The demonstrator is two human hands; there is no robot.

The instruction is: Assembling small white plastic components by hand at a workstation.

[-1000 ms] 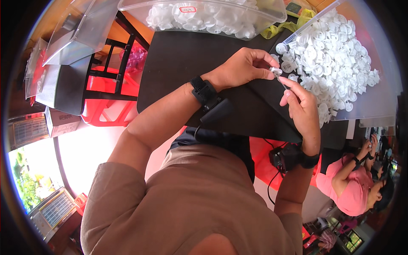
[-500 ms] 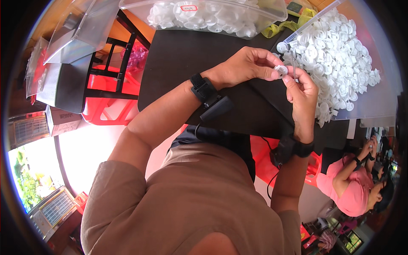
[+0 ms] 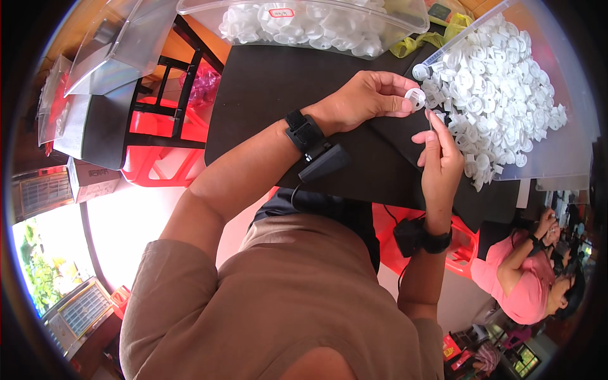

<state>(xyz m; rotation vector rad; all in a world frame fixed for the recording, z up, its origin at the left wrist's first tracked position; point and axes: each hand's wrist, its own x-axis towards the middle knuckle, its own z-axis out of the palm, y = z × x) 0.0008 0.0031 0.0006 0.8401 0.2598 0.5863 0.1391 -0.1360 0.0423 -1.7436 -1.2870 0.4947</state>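
Observation:
My left hand [image 3: 361, 102] pinches a small round white plastic part [image 3: 415, 97] with slots in it between thumb and fingertips, above the dark table [image 3: 272, 85]. Just to its right and a little nearer, my right hand [image 3: 440, 166] grips a thin, metallic-looking tool [image 3: 431, 121]; most of it is hidden by the fingers, so its exact kind is unclear. The tool's tip points up toward the part, with a small gap between them. A large heap of similar white plastic parts [image 3: 491, 82] lies beyond my right hand.
At the far edge stands a clear bin [image 3: 405, 16] filled with white pieces. The heap rests in a translucent tray [image 3: 563, 149]. Yellow plastic [image 3: 405, 46] lies between them. Red stools [image 3: 155, 161] and a black frame [image 3: 171, 101] are at left; a person in pink [image 3: 522, 278] sits at right.
My right hand has drawn back toward me and slightly left, bringing the tool away from the part. The part has turned in my left hand, showing its round slotted side.

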